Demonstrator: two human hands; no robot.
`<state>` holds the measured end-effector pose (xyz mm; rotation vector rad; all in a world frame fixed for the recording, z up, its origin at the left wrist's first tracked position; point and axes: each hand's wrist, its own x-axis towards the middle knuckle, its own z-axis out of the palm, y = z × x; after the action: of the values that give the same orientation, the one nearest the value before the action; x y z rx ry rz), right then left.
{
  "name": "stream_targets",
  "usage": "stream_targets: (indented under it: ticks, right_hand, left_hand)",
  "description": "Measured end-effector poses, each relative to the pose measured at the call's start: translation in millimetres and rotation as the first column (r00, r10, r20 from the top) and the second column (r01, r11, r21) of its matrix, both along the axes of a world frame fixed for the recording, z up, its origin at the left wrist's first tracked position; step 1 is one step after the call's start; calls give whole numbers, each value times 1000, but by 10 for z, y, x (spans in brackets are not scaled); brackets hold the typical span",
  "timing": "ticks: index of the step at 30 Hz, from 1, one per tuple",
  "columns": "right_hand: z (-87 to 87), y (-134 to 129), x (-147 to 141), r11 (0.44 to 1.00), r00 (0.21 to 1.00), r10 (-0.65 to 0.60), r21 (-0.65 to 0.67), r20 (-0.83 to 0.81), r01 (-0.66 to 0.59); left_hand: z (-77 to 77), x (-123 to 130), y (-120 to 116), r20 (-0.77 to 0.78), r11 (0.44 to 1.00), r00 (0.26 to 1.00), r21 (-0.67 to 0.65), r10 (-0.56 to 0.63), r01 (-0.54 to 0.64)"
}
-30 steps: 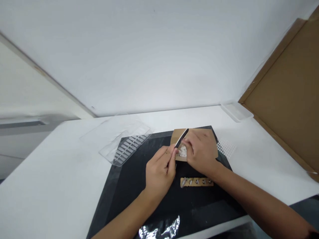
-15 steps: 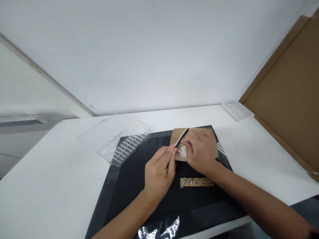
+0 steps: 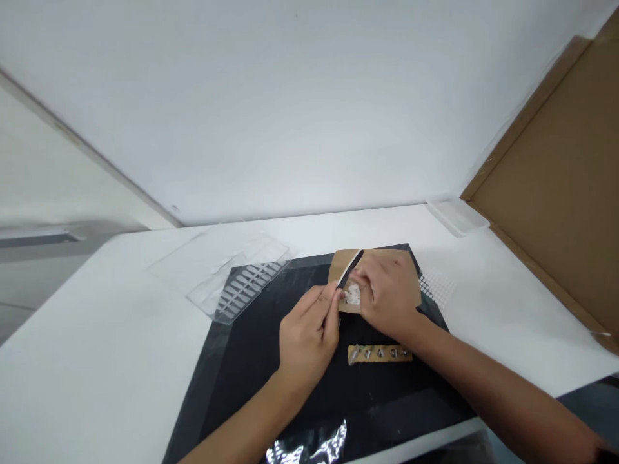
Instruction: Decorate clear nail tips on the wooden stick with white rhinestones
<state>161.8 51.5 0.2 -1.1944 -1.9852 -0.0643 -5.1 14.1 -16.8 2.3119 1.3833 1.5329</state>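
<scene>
My left hand (image 3: 309,328) is closed, its thumb and fingertips gripping the lower end of a nail file (image 3: 350,269), black on one face with a pale edge. The file slants up and to the right. Close against it, my right hand (image 3: 387,290) has curled fingers; whatever they pinch is hidden. Both hands work over a brown card (image 3: 342,259), where small white pieces (image 3: 353,294) lie in a heap below the right fingers. Nearer me, a narrow tan strip (image 3: 380,353) carries a row of small clips, with a clear piece at its left end.
Under everything lies a black mat (image 3: 261,361) on a white table (image 3: 97,335). Clear plastic sheets with a row of nail shapes (image 3: 249,287) overlap its left corner. A sheet of white dots (image 3: 436,288), a clear tray (image 3: 458,217) and a cardboard box (image 3: 556,174) are at right.
The view has shifted very slightly. Both hands and the nail file keep nearly the same pose over the brown card.
</scene>
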Motion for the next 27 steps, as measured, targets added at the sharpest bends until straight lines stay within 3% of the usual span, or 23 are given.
stream_targets:
  ticks: [12,16,20,23,27]
  right_hand:
    - [14,5,5,1000,1000,-2,-6,-20,2]
    - [1,-7,-19,996,997,75,-43,-2,-75]
    - [-11,-25,-39,998,997,49,-28,-57,-50]
    - [-12,-26,-35,995,996,88,-39,-33,-89]
    - [4,-17,-13,999,999,29,-31,-47,-30]
  left_hand:
    - [20,10,-7,-12,1000,1000,12,14,-14]
    - [4,-6,6,-61,995,998,98,24,-18]
    - [9,-12,10,-98,989,994,144,49,-35]
    - [13,-18,6,-103,991,994,129,43,-30]
    - [18,-17,-4,-84,996,996,92,32,-24]
